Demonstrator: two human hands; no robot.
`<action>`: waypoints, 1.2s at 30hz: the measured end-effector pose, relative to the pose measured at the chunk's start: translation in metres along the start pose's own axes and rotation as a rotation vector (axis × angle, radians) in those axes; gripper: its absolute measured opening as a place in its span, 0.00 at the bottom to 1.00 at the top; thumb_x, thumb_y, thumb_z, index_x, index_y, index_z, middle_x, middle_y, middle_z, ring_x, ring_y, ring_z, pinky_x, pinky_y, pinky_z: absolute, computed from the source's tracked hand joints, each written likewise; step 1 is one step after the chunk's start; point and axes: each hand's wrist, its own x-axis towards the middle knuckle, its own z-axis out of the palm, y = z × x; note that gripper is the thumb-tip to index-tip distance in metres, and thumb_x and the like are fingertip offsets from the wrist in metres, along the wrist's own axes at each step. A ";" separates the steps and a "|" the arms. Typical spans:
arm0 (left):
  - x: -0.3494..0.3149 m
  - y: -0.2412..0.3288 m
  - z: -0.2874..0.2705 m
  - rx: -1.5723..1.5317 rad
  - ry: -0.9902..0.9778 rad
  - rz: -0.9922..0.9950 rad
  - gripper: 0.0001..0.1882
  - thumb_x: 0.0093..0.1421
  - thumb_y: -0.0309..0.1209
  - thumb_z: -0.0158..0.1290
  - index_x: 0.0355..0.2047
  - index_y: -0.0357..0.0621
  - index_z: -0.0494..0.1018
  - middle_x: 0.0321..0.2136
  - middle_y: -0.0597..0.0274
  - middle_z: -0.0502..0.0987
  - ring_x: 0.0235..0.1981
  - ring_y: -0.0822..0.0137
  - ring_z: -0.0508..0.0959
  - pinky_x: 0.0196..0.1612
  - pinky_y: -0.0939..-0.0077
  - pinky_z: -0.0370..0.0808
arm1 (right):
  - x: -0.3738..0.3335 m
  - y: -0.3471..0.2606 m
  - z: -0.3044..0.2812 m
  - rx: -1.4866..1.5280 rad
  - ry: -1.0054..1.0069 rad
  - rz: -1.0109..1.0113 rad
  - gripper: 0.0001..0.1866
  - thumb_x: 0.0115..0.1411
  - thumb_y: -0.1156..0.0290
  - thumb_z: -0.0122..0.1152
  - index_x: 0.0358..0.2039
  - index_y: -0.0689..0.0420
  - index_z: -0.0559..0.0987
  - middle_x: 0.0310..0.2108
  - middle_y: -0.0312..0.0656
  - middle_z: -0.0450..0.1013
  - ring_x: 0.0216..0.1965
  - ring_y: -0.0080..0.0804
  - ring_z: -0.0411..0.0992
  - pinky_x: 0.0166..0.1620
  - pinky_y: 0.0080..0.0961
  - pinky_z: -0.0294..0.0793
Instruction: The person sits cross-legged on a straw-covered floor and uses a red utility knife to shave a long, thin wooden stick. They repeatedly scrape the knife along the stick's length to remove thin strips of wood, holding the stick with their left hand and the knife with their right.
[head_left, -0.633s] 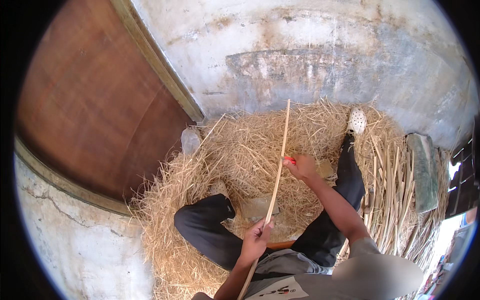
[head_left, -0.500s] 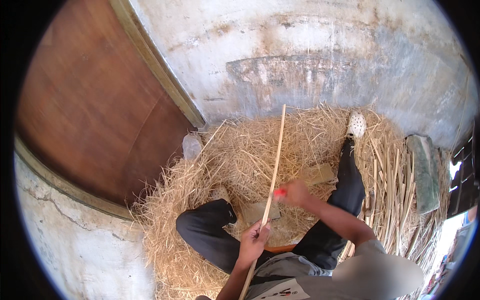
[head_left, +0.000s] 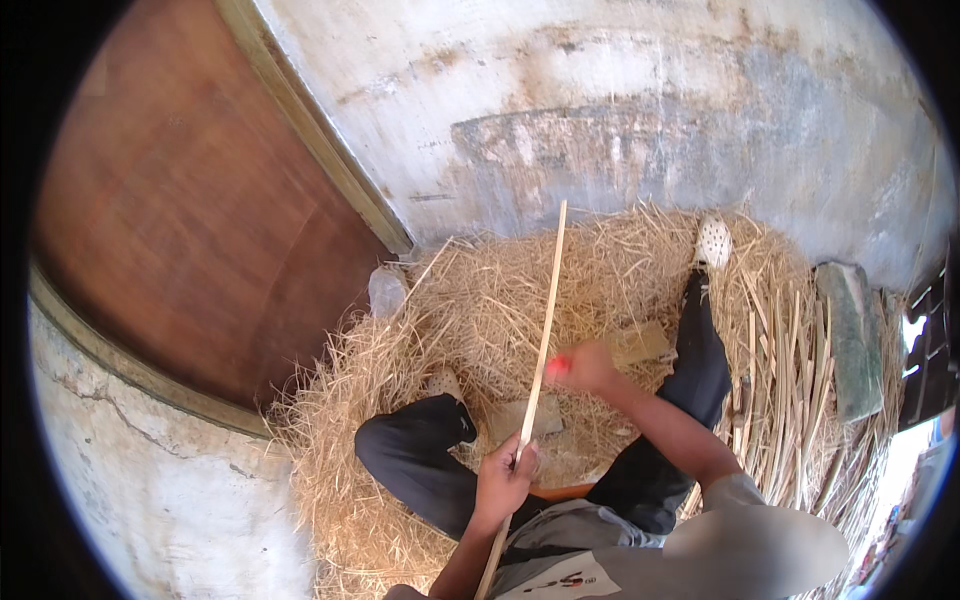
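A long, pale wooden or bamboo strip (head_left: 551,310) runs from beside my body up toward the wall. My left hand (head_left: 503,482) is closed around its lower part, above my lap. Close to the strip's right side, my right hand (head_left: 590,368) is closed on a small red object (head_left: 560,367), blurred and partly covered by the fingers, so its kind does not show. Whether the red object touches the strip I cannot tell. Both legs are spread around the work, in dark trousers.
Pale shavings (head_left: 490,290) cover the ground around me. Several long strips (head_left: 790,390) lie at the right, beside a greenish-grey slab (head_left: 848,340). A clear plastic bag (head_left: 386,292) sits by the brown door (head_left: 200,200). A stained wall (head_left: 640,130) rises ahead.
My right hand has moved slightly away from my body along the strip. The strip's far end has shifted a little up and left. My left hand keeps its hold.
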 end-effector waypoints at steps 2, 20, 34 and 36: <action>0.001 -0.006 0.000 -0.020 0.015 0.007 0.14 0.64 0.32 0.52 0.47 0.37 0.74 0.19 0.79 0.64 0.19 0.86 0.60 0.20 0.86 0.57 | 0.019 0.020 -0.014 -0.035 0.028 0.034 0.36 0.50 0.29 0.52 0.16 0.55 0.76 0.12 0.47 0.68 0.16 0.47 0.71 0.22 0.42 0.69; -0.036 -0.025 -0.003 -0.031 -0.056 -0.056 0.16 0.64 0.32 0.52 0.50 0.36 0.73 0.20 0.79 0.64 0.21 0.86 0.59 0.23 0.87 0.58 | 0.045 0.070 -0.037 -0.185 0.017 0.289 0.33 0.54 0.33 0.50 0.24 0.54 0.82 0.18 0.47 0.74 0.23 0.46 0.74 0.28 0.41 0.72; -0.016 -0.022 -0.007 -0.062 0.016 -0.062 0.15 0.65 0.30 0.51 0.48 0.34 0.74 0.18 0.80 0.63 0.20 0.87 0.58 0.21 0.88 0.54 | 0.015 0.016 -0.012 -0.100 0.039 0.008 0.36 0.43 0.27 0.57 0.11 0.53 0.71 0.10 0.42 0.65 0.13 0.44 0.68 0.19 0.39 0.66; -0.014 -0.018 -0.007 -0.040 0.011 -0.057 0.15 0.65 0.30 0.51 0.48 0.34 0.73 0.19 0.80 0.64 0.20 0.87 0.58 0.21 0.88 0.55 | 0.015 0.015 -0.009 -0.038 0.049 0.016 0.38 0.44 0.26 0.55 0.10 0.54 0.71 0.09 0.43 0.65 0.13 0.44 0.68 0.19 0.39 0.66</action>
